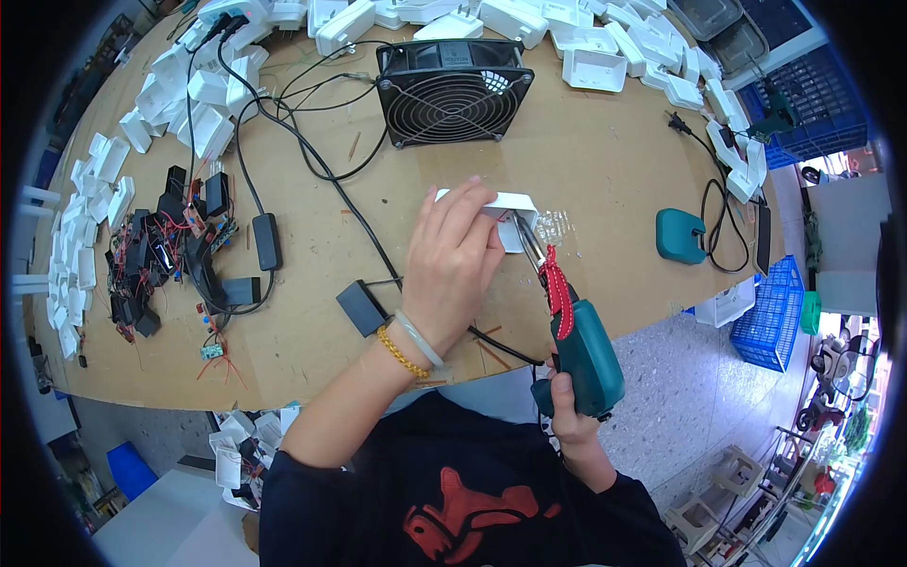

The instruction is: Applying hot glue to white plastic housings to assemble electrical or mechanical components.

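Observation:
My left hand (456,241) is closed round a white plastic case (515,202), its open side partly hidden by the fingers. In my right hand (573,406) is a teal handheld power tool (590,359) with a narrow metal tip (529,244) and a red stitched strap (559,293) along its neck. The tip reaches to the case's edge, beside my left fingertips; whether it touches I cannot tell. Small clear fragments (556,227) lie just right of the case. Near my left wrist is a black box-shaped part (362,308) with a wire.
A black fan (457,94) stands at the back among cables. White cases (590,59) line the far and left edges. Black parts, boards and wires (156,250) are heaped left, near a black power adapter (266,242). A teal block (680,235) and corded plug (678,123) lie right.

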Available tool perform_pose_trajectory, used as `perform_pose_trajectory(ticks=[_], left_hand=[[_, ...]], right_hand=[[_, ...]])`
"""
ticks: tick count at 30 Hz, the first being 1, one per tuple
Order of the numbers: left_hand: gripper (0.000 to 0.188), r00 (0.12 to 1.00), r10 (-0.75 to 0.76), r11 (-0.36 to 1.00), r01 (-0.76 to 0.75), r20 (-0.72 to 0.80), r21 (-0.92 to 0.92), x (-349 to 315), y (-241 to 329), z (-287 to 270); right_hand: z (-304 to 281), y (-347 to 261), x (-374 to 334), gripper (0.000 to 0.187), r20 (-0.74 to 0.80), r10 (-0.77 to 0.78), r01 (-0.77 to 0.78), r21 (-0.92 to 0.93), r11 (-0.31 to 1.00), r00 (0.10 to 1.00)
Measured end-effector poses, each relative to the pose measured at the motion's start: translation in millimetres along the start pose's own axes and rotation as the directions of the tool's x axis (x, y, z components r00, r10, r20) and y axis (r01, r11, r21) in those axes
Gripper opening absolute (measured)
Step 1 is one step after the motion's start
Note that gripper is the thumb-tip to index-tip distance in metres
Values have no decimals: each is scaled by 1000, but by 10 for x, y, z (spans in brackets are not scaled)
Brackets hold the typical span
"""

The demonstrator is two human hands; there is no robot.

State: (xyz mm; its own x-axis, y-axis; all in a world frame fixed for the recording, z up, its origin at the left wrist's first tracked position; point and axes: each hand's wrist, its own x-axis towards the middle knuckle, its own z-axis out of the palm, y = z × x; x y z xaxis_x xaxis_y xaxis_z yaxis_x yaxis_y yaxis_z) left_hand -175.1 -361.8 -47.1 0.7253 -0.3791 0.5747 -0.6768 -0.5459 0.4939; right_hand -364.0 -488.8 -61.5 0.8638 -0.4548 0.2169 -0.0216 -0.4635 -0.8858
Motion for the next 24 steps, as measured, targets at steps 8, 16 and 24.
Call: perform_pose_trajectory(ticks=[8,16,24], left_hand=[[11,999,-43,995,42,-4,-86,-19,-8,-3],[11,999,-36,996,36,0,-81,-12,-9,3],[13,999,-36,997,35,-2,-68,-9,1,-18]], right_hand=[[31,-91,16,26,-50,93,-88,100,991,994],[28,-119,49,26,-54,84,-79,98,992,995],[34,-118,36,24,-67,99,-91,109,990,993]])
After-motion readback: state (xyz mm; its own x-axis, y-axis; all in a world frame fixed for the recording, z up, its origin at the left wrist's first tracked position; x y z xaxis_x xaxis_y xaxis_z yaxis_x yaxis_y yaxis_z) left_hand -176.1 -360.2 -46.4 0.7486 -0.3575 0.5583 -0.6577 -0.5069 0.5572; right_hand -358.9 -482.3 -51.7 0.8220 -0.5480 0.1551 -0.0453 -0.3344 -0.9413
